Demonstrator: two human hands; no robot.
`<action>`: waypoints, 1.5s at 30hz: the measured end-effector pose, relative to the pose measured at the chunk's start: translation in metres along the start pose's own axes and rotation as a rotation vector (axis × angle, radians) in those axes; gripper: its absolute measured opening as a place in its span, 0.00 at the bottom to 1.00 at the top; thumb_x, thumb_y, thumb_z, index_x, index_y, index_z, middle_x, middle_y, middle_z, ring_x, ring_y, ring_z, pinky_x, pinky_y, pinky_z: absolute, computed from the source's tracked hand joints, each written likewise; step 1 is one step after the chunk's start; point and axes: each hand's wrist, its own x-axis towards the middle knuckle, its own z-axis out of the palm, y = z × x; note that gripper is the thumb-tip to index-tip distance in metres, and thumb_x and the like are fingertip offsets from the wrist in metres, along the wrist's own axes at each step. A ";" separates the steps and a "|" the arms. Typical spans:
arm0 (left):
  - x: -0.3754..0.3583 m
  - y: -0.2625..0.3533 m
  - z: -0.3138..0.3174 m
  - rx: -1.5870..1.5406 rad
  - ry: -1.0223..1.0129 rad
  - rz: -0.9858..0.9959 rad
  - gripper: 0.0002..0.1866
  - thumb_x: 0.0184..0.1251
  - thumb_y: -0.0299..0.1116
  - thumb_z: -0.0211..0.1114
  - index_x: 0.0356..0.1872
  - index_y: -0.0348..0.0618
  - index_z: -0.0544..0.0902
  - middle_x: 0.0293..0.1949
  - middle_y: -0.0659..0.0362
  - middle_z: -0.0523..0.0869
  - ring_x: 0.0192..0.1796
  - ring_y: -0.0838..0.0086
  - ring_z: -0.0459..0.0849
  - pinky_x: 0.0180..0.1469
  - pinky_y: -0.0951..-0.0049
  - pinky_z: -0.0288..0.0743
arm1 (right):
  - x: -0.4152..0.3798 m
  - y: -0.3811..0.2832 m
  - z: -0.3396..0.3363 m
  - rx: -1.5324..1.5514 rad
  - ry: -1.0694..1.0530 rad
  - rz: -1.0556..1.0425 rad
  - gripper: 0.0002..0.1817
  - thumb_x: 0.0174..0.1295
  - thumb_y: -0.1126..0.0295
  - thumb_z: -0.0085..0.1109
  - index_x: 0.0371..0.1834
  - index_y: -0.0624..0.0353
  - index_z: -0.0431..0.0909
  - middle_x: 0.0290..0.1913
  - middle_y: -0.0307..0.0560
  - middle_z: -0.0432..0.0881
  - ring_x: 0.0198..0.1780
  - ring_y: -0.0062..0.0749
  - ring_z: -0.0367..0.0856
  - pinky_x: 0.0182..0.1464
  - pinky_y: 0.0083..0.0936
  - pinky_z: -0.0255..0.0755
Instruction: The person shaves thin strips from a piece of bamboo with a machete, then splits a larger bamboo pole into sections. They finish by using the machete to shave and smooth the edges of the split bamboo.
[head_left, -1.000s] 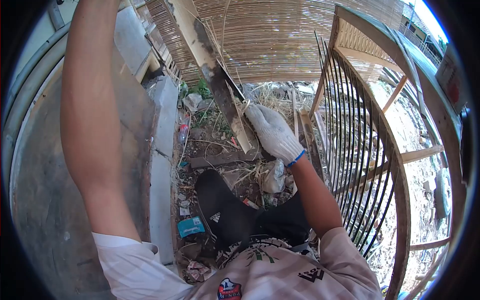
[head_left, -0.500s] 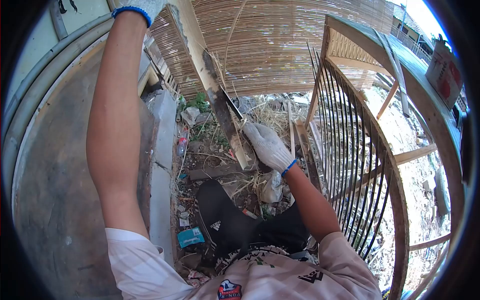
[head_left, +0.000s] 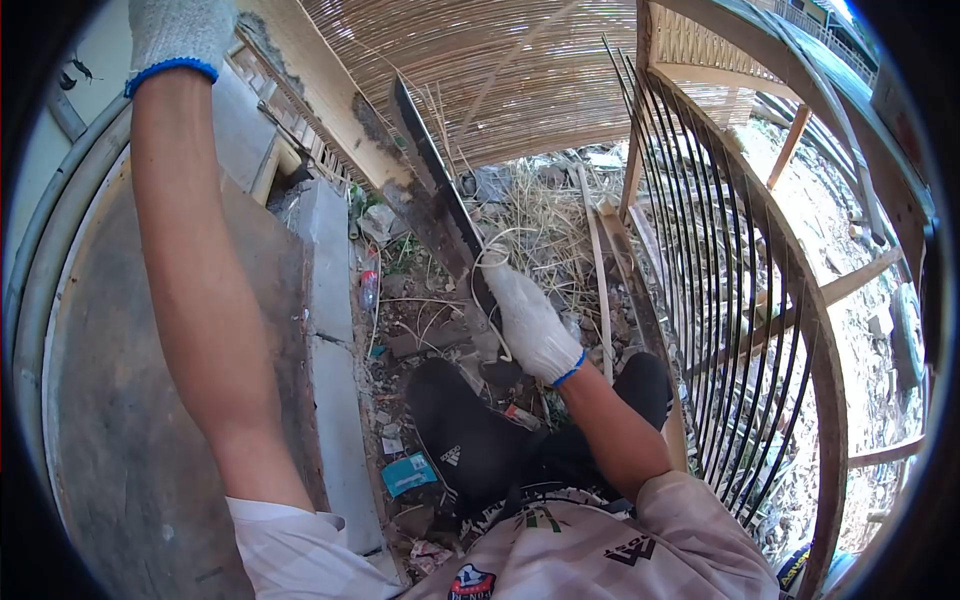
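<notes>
My right hand (head_left: 530, 318), in a white knitted glove with a blue cuff, is closed round the handle of a machete (head_left: 435, 165). Its long dark blade points up and away, beside a broad length of split bamboo (head_left: 335, 105) with dark patches. A thin pale curled strip (head_left: 495, 255) loops over the front of the right glove. At the upper left, my gloved left hand (head_left: 180, 38) is at the upper end of the bamboo and appears to hold it; the frame edge cuts off its fingers. The bamboo's lower end lies partly behind the blade.
A grey concrete ledge (head_left: 335, 290) runs along the left, beside a large brown board (head_left: 130, 380). At right stands a curved wooden frame with dark rods (head_left: 725, 270). A woven bamboo screen (head_left: 540, 90) closes the back. Litter and dry shavings (head_left: 540, 205) cover the ground.
My left hand has moved left with the upper part of the bamboo. The machete blade has swung clear of the bamboo's face and shows more fully; a curled strip now hangs at my right hand.
</notes>
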 end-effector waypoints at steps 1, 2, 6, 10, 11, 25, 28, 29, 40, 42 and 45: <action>-0.002 0.000 0.000 0.014 -0.008 0.009 0.07 0.83 0.36 0.58 0.51 0.45 0.79 0.32 0.65 0.80 0.27 0.80 0.77 0.28 0.76 0.72 | 0.006 0.003 0.008 -0.338 0.102 -0.175 0.25 0.82 0.47 0.47 0.48 0.63 0.77 0.27 0.40 0.77 0.26 0.24 0.76 0.31 0.27 0.70; -0.005 0.001 0.000 0.028 -0.017 0.018 0.07 0.83 0.36 0.58 0.51 0.45 0.79 0.33 0.65 0.81 0.28 0.80 0.77 0.28 0.76 0.72 | 0.009 0.004 0.015 -0.671 0.201 -0.353 0.22 0.83 0.50 0.47 0.48 0.60 0.77 0.27 0.37 0.76 0.22 0.20 0.75 0.26 0.21 0.67; 0.000 -0.005 0.003 0.040 -0.020 0.066 0.08 0.84 0.35 0.57 0.51 0.44 0.79 0.34 0.65 0.81 0.29 0.80 0.78 0.29 0.77 0.72 | -0.014 -0.035 0.054 -0.860 0.201 -0.558 0.24 0.80 0.50 0.53 0.49 0.66 0.77 0.32 0.60 0.86 0.34 0.52 0.89 0.39 0.42 0.79; -0.002 -0.005 -0.003 0.023 -0.088 0.046 0.08 0.84 0.35 0.57 0.52 0.43 0.78 0.34 0.64 0.81 0.29 0.80 0.78 0.29 0.77 0.72 | 0.015 -0.002 0.018 -0.995 0.328 -0.366 0.27 0.78 0.47 0.54 0.53 0.67 0.76 0.35 0.68 0.87 0.41 0.67 0.88 0.46 0.51 0.79; -0.003 -0.006 -0.004 0.008 -0.114 0.038 0.09 0.84 0.35 0.57 0.52 0.43 0.78 0.34 0.63 0.81 0.28 0.80 0.78 0.29 0.76 0.72 | 0.030 0.013 -0.012 -1.030 0.340 -0.216 0.30 0.78 0.44 0.53 0.54 0.68 0.75 0.38 0.70 0.87 0.44 0.68 0.87 0.49 0.53 0.78; 0.019 -0.015 -0.006 0.263 0.044 0.018 0.12 0.83 0.37 0.56 0.53 0.40 0.78 0.38 0.60 0.80 0.32 0.77 0.78 0.34 0.74 0.71 | -0.005 0.007 0.012 -0.932 0.304 -0.425 0.26 0.77 0.47 0.56 0.51 0.66 0.78 0.40 0.67 0.86 0.43 0.62 0.87 0.49 0.48 0.78; 0.024 -0.010 -0.009 0.251 -0.015 -0.031 0.16 0.84 0.39 0.52 0.59 0.36 0.76 0.48 0.52 0.79 0.40 0.73 0.79 0.46 0.69 0.71 | 0.024 0.051 -0.041 -0.962 0.418 -0.241 0.30 0.77 0.44 0.54 0.49 0.68 0.78 0.42 0.71 0.86 0.47 0.66 0.87 0.52 0.49 0.78; 0.024 -0.009 -0.011 0.260 -0.030 -0.042 0.18 0.84 0.40 0.51 0.60 0.35 0.75 0.52 0.49 0.79 0.42 0.72 0.79 0.50 0.67 0.71 | 0.036 0.088 -0.085 -1.039 0.457 -0.144 0.31 0.77 0.43 0.52 0.50 0.69 0.78 0.42 0.72 0.86 0.48 0.67 0.86 0.53 0.51 0.77; 0.022 0.004 0.006 0.121 -0.021 -0.074 0.13 0.82 0.36 0.44 0.33 0.43 0.67 0.27 0.56 0.72 0.25 0.67 0.69 0.33 0.63 0.72 | 0.056 0.124 -0.145 -1.019 0.446 -0.088 0.32 0.80 0.43 0.45 0.53 0.68 0.80 0.46 0.70 0.86 0.53 0.63 0.85 0.57 0.47 0.73; 0.064 -0.021 -0.027 0.078 -0.226 -0.039 0.13 0.81 0.35 0.44 0.32 0.43 0.67 0.26 0.56 0.72 0.24 0.67 0.68 0.32 0.62 0.72 | 0.058 0.127 -0.148 -0.999 0.438 -0.068 0.38 0.78 0.39 0.45 0.55 0.72 0.79 0.48 0.73 0.85 0.55 0.67 0.84 0.59 0.49 0.73; 0.062 -0.034 -0.020 0.137 -0.161 -0.060 0.13 0.79 0.34 0.45 0.31 0.44 0.67 0.25 0.57 0.71 0.23 0.68 0.67 0.30 0.61 0.70 | 0.060 0.117 -0.143 -0.923 0.406 -0.043 0.38 0.78 0.39 0.45 0.55 0.72 0.78 0.48 0.74 0.85 0.57 0.68 0.83 0.60 0.49 0.73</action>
